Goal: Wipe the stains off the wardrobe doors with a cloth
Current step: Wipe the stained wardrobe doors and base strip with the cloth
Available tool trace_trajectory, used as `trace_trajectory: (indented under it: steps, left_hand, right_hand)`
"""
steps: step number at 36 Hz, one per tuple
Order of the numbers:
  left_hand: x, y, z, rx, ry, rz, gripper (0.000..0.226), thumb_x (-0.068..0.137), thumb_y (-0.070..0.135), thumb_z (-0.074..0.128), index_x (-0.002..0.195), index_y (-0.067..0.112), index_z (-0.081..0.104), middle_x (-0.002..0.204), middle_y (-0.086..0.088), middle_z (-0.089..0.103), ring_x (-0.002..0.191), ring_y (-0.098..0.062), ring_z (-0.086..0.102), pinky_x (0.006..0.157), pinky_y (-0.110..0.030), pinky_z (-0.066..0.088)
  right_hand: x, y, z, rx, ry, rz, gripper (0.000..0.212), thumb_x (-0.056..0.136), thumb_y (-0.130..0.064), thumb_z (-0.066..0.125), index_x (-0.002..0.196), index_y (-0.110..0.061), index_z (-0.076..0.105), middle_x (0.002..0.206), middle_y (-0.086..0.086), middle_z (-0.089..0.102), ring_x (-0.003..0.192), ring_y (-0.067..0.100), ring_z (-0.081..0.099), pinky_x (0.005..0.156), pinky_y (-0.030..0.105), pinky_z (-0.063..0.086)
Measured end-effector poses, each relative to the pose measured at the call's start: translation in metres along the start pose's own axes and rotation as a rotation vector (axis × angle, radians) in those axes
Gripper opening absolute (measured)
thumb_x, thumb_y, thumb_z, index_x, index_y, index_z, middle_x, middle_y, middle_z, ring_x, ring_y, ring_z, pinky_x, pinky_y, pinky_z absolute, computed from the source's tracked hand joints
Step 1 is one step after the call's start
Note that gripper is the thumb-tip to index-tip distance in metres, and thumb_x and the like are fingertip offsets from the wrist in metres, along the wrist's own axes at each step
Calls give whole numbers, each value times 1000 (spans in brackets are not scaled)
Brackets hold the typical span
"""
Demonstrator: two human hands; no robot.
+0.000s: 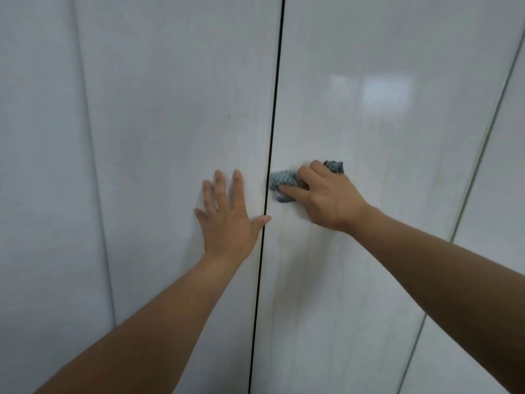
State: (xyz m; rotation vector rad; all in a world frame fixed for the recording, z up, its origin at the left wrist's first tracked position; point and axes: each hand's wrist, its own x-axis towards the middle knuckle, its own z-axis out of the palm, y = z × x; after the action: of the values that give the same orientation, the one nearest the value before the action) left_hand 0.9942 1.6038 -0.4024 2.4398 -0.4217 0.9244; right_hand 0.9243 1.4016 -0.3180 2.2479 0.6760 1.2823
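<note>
White and glossy, the wardrobe front fills the view: two doors, the left door (170, 109) and the right door (369, 143), meet at one dark vertical gap (273, 123). One blue-grey cloth (284, 181) sits bunched on the right door just beside the gap. The right hand (326, 197) has its grip closed round it and hides its middle. The left hand (227, 220) lies flat on the left door, grip open, thumb tip at the gap. One small dark speck (229, 117) marks the left door higher up.
</note>
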Motion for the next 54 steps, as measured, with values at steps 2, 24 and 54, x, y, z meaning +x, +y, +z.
trace_trajectory:
  steps: [2, 24, 54]
  left_hand:
    - [0, 1, 0, 5, -10, 0, 110, 89, 77, 50, 163, 27, -16, 170, -10, -21, 157, -37, -15, 117, -69, 22]
    - [1, 0, -7, 29, -59, 3, 111, 90, 78, 47, 160, 29, -22, 168, -8, -27, 156, -36, -19, 120, -67, 20]
    - [2, 4, -9, -28, -70, -28, 115, 88, 74, 57, 161, 30, -20, 169, -7, -26, 156, -35, -21, 121, -70, 15]
  right_hand:
    - [4, 10, -1, -21, -28, -65, 44, 79, -7, 73, 121, -21, 71, 95, 10, 51, 88, 32, 50, 45, 31, 39]
    - [36, 23, -8, -112, 50, -158, 37, 84, -14, 68, 121, -18, 69, 98, 14, 54, 90, 32, 44, 47, 30, 38]
    - [-12, 45, -19, -109, -160, -337, 40, 86, -11, 65, 126, -17, 65, 96, 18, 54, 84, 32, 45, 47, 33, 42]
